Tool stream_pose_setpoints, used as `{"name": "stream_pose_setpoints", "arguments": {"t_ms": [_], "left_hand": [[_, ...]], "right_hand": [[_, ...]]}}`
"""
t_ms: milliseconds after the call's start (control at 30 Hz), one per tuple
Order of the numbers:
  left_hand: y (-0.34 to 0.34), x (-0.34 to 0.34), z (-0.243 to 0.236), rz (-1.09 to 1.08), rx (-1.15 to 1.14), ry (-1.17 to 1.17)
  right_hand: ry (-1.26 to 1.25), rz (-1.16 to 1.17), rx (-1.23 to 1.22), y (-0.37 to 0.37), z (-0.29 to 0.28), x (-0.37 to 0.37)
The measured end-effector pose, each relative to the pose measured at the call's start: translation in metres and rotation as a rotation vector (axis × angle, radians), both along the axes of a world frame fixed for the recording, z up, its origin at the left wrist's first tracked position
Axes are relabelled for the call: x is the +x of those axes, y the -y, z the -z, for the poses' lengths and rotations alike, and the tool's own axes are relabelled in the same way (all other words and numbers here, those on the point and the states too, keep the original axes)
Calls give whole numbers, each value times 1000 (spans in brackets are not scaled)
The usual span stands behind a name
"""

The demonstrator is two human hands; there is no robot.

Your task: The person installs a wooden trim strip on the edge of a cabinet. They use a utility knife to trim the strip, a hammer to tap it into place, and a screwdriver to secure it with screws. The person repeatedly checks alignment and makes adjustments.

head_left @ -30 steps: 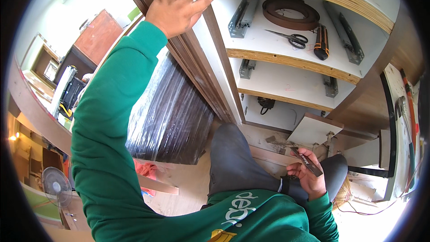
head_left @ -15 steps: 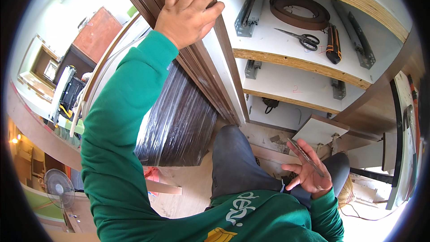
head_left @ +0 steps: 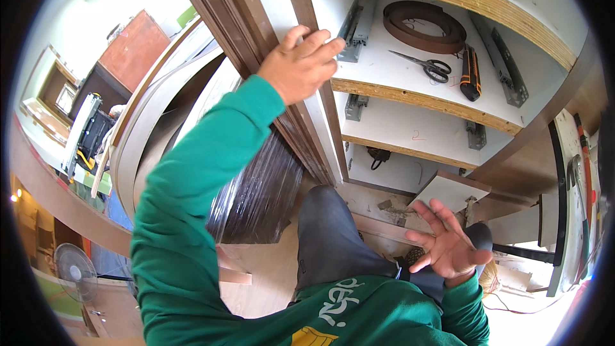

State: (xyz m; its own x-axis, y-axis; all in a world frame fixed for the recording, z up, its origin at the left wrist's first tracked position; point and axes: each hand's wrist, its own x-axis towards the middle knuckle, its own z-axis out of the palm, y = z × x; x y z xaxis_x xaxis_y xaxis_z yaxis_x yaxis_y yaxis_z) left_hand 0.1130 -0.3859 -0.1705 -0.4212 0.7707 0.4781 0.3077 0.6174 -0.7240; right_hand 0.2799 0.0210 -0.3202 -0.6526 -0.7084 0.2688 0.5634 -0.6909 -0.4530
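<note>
At far left, a grey fan (head_left: 75, 273); next, a dark panel in clear film (head_left: 256, 202). The left grip (head_left: 301, 64), half curled, lies across the brown-edged cabinet upright (head_left: 332, 125); whether it clasps the edge cannot be told. To the right of this upright, the upper shelf (head_left: 384, 67) bears black scissors (head_left: 437, 72) and a brown coiled strip (head_left: 456, 37). Below, the right grip (head_left: 448, 247) is palm up, fingers spread, with nothing visible in it. Farther right on the shelf lies an orange-and-black knife (head_left: 471, 74).
</note>
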Motion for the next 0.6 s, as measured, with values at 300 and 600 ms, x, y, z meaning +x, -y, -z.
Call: {"name": "stream_pose_setpoints", "arguments": {"t_ms": [300, 600], "left_hand": [[-88, 56, 106, 253, 1414, 501], [-149, 144, 116, 545, 1979, 1218]], "right_hand": [[-94, 54, -198, 10, -51, -30], [-310, 552, 588, 55, -91, -20]]}}
